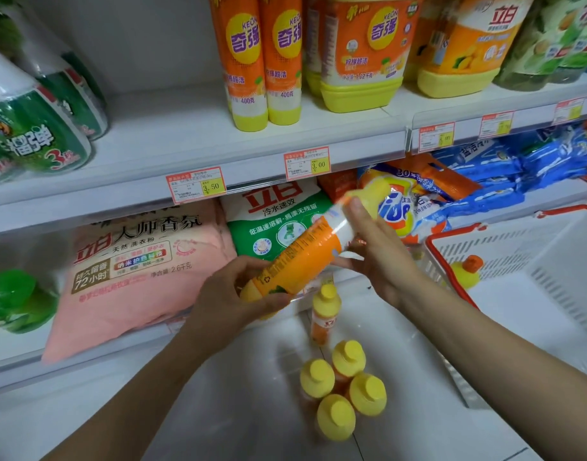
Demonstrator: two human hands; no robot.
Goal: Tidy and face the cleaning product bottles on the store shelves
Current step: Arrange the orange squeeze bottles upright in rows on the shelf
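Note:
I hold an orange bottle with yellow ends tilted in front of the lower shelf. My left hand grips its lower end. My right hand holds the upper part, fingers lying along it near the yellow end. On the upper shelf stand two slim orange bottles of the same kind, label forward. Several yellow-capped orange bottles stand on the floor below my hands, and one more stands a little farther back.
A larger orange jug and other jugs stand right of the slim bottles. Green spray bottles fill the shelf's left end, bare shelf between. Detergent bags lie on the lower shelf. A white basket with red handles, holding one bottle, sits at right.

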